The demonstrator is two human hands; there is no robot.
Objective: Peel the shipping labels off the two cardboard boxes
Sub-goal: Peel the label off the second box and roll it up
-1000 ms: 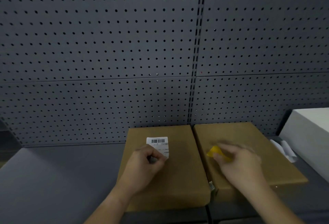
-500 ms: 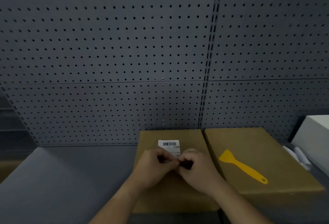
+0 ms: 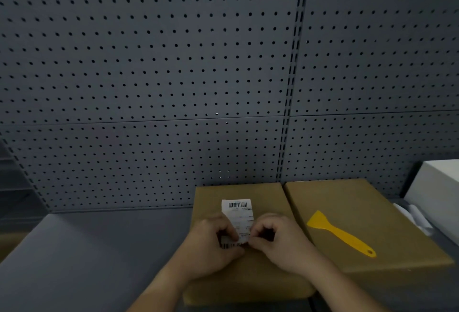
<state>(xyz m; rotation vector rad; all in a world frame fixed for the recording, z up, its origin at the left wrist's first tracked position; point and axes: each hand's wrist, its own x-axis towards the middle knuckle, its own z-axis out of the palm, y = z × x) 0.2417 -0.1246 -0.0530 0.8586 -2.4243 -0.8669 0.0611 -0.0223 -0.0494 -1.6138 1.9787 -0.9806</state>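
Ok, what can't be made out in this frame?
- Head view: the near edge of the shipping label is covered by the left hand and right hand; how far it is lifted cannot be told.
- Label text: too small.
- White box: cut off by the right edge.
- Right cardboard box: no label visible.

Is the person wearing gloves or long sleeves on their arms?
No gloves and no sleeves show. The left hand and the right hand are both bare, and the forearms are bare right down to the bottom edge of the picture. No watch, ring or bracelet shows either, though the light is dim.
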